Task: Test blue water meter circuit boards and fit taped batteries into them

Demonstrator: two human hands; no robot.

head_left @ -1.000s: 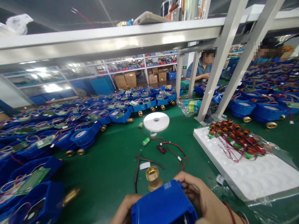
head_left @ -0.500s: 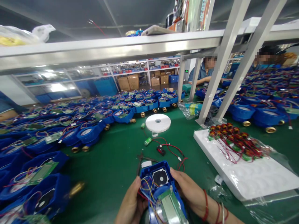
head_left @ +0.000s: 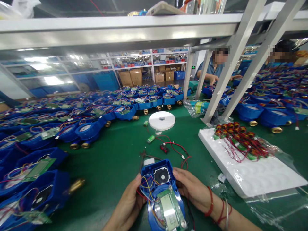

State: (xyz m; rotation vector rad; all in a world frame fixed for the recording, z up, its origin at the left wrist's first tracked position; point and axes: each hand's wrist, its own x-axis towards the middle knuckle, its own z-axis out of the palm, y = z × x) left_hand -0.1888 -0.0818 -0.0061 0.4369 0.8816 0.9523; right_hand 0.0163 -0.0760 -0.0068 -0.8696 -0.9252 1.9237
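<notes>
Between my two hands is a blue water meter (head_left: pixel 146 173), its casing uncovered, tilted toward me over the bench. My left hand (head_left: pixel 130 200) grips its left side and my right hand (head_left: pixel 192 187) its right, both with fingers wrapped round it. Inside the casing sit a black round part (head_left: pixel 162 176) in a square recess, loose coloured wires, and a green circuit board (head_left: pixel 171 208) with a display. Just beyond the meter lie a small white piece (head_left: pixel 149 162), a dark tool (head_left: pixel 141 160) partly hidden, and a black connector (head_left: pixel 164 148) on red wires.
Rows of blue meters (head_left: pixel 89 130) with brass ends fill the left and back. A white tape roll (head_left: pixel 162 121) and green battery (head_left: pixel 150 139) lie ahead. At right, a white foam tray (head_left: pixel 255 179) carries wired coils (head_left: pixel 237 136). A metal frame (head_left: pixel 216 89) rises there; a co-worker (head_left: pixel 210 69) sits beyond.
My view has tipped slightly downward, so the surroundings sit higher in the picture. Both hands still hold the meter, with little visible change in grip.
</notes>
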